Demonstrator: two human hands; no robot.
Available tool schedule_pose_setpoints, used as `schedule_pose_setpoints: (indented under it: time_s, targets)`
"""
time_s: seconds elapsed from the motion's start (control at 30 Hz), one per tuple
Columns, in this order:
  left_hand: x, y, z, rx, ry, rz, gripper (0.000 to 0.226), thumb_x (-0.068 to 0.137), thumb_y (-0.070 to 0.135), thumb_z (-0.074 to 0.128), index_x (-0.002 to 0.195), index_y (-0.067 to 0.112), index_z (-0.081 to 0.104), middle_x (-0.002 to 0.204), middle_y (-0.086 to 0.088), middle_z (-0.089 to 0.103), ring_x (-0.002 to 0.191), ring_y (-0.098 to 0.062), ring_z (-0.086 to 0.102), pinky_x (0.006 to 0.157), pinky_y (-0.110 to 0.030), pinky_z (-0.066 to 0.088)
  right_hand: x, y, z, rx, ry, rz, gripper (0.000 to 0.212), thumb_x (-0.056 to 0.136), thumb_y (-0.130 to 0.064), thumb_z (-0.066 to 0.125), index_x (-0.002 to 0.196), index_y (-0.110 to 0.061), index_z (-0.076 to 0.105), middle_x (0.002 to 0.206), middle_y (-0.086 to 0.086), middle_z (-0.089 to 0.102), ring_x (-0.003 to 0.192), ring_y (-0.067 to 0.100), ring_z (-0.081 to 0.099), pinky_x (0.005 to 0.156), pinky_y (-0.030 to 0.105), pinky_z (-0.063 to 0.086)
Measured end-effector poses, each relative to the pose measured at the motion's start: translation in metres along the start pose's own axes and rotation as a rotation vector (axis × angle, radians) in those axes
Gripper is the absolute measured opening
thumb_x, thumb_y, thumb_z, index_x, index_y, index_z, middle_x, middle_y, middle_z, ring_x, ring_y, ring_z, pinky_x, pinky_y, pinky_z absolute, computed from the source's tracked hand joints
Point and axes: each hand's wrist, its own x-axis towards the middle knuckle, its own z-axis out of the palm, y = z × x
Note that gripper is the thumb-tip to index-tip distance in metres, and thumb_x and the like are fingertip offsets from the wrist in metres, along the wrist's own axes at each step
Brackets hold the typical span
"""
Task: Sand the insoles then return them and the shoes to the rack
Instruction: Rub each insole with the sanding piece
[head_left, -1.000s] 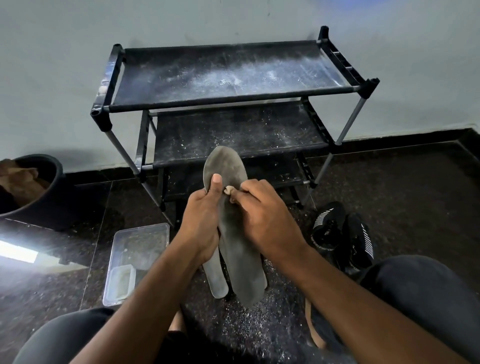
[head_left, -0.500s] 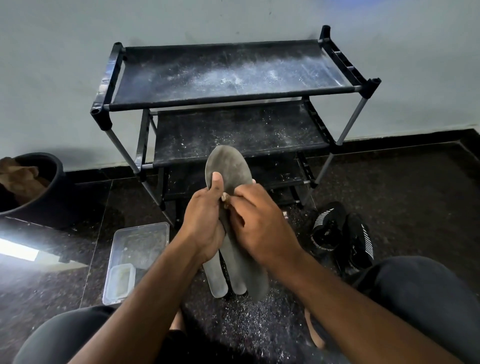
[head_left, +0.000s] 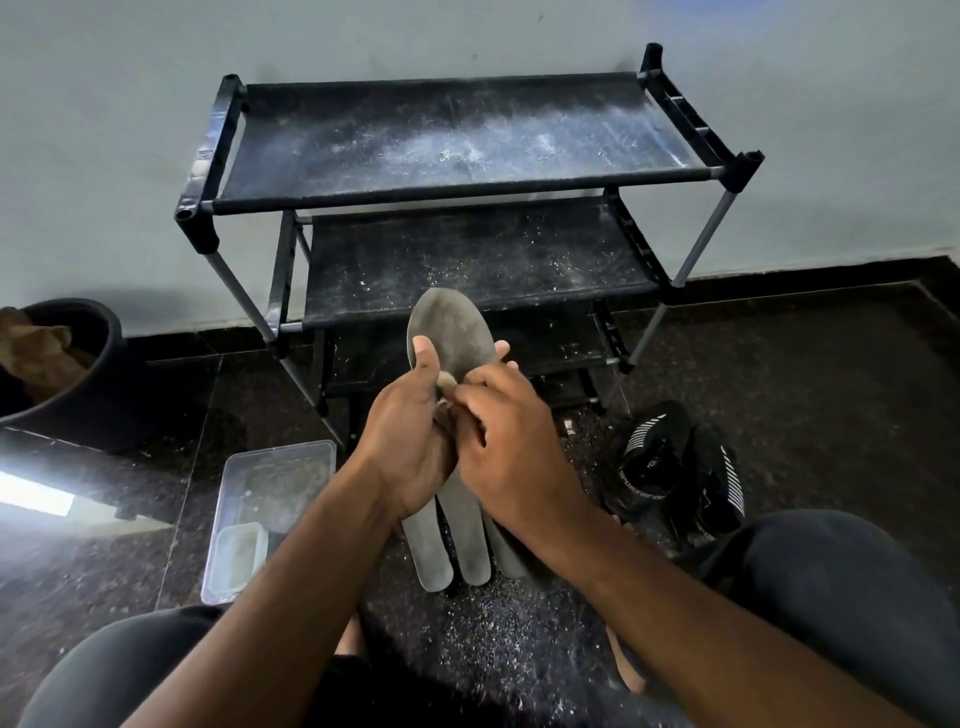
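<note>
Fingers: left hand (head_left: 410, 447) wraps the grey foam insole (head_left: 451, 335), thumb on its face, fingertips (head_left: 502, 349) showing past its 3 o'clock edge
Right hand: right hand (head_left: 511, 457) pinches a small tan scrap of sandpaper (head_left: 447, 383) against the insole's middle
Insole axis: long axis runs 12 to 6 o'clock, rounded toe at 12, held upright before the rack
Other insoles: two more grey insoles (head_left: 431, 545) on the dark floor below the hands, heels toward 6 o'clock
Shoes: pair of black knit shoes with white stripes (head_left: 675, 467) on the floor at 3 o'clock
Rack: black three-tier shoe rack (head_left: 467, 140), dusty, at 12 o'clock
Box: clear plastic box (head_left: 270, 499) at 8 o'clock
</note>
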Motion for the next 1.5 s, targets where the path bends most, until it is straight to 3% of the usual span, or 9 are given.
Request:
schedule_pose_setpoints:
  time_s: [0.2,0.33,0.5,0.67,0.77,0.93,1.23,1.43,1.5]
  targets:
    - [0.0,0.007,-0.007,-0.042,0.041,-0.021,0.075,0.108,0.061,0.027,0.143,0.002,0.057,0.139,-0.016,0.066,0.131,-0.024,0.063,0.112,-0.037,0.045,-0.001,-0.007,-0.011,0.092,-0.1,-0.094,0.013,0.088,0.003,0.062,0.09,-0.002,0.074,0.091,0.002,0.062,0.085,0.012,0.057,0.078,0.017,0.047]
    - [-0.002,0.009,0.0,-0.144,0.031,0.008,0.067,0.11,0.05,0.033,0.14,-0.007,0.054,0.136,-0.023,0.066,0.127,-0.029,0.066,0.104,-0.037,0.056,0.01,0.002,-0.019,0.088,0.044,0.002,0.028,0.091,0.0,0.065,0.118,-0.001,0.069,0.106,0.005,0.065,0.099,0.014,0.063,0.088,0.022,0.052]
    - [-0.002,0.004,-0.001,-0.042,0.051,-0.05,0.071,0.108,0.058,0.03,0.142,0.001,0.057,0.137,-0.018,0.067,0.127,-0.025,0.066,0.109,-0.035,0.049,-0.002,0.0,-0.003,-0.033,-0.099,-0.092,0.016,0.092,0.0,0.06,0.101,0.001,0.072,0.096,0.004,0.053,0.09,0.016,0.052,0.078,0.026,0.05]
    - [-0.006,0.007,-0.007,0.001,0.142,-0.05,0.072,0.108,0.058,0.031,0.131,-0.002,0.062,0.12,-0.02,0.074,0.108,-0.025,0.075,0.095,-0.035,0.059,-0.008,-0.001,-0.004,-0.157,-0.275,-0.236,0.017,0.088,0.002,0.057,0.097,0.001,0.07,0.102,0.004,0.053,0.098,0.019,0.051,0.081,0.034,0.054]
    - [-0.008,0.013,-0.009,-0.052,0.136,-0.058,0.073,0.108,0.057,0.032,0.128,-0.005,0.063,0.109,-0.02,0.075,0.087,-0.021,0.077,0.076,-0.026,0.063,-0.007,0.001,-0.013,-0.128,-0.19,-0.294,0.019,0.089,0.003,0.055,0.095,0.003,0.072,0.094,0.007,0.057,0.09,0.02,0.053,0.08,0.028,0.05]
    - [-0.01,0.007,0.004,-0.063,0.093,-0.077,0.072,0.108,0.053,0.034,0.136,-0.009,0.057,0.132,-0.026,0.067,0.125,-0.029,0.067,0.108,-0.037,0.05,0.005,0.004,-0.008,-0.093,0.007,-0.13,0.016,0.095,-0.001,0.059,0.101,0.001,0.073,0.092,0.004,0.056,0.086,0.016,0.052,0.078,0.024,0.048]
    - [-0.011,0.013,-0.008,-0.065,0.126,-0.102,0.07,0.109,0.057,0.029,0.13,-0.002,0.061,0.115,-0.02,0.075,0.103,-0.026,0.076,0.092,-0.035,0.057,-0.005,-0.002,-0.003,0.055,-0.204,-0.208,0.017,0.09,0.008,0.057,0.086,0.002,0.073,0.091,0.004,0.06,0.087,0.017,0.055,0.078,0.029,0.05]
    - [-0.008,0.008,-0.004,-0.115,0.074,-0.106,0.075,0.11,0.053,0.03,0.101,-0.006,0.076,0.095,-0.016,0.075,0.089,-0.021,0.077,0.081,-0.033,0.064,0.007,-0.002,-0.013,0.059,0.027,-0.129,0.015,0.093,0.002,0.062,0.102,0.003,0.074,0.093,0.006,0.06,0.084,0.013,0.058,0.077,0.016,0.049]
    - [-0.008,0.008,-0.002,-0.084,0.06,-0.104,0.069,0.11,0.053,0.03,0.112,-0.003,0.07,0.103,-0.016,0.078,0.097,-0.022,0.078,0.092,-0.034,0.059,0.005,-0.004,-0.005,0.094,-0.025,-0.117,0.015,0.094,0.001,0.06,0.1,0.003,0.074,0.091,0.006,0.06,0.083,0.014,0.057,0.077,0.02,0.05]
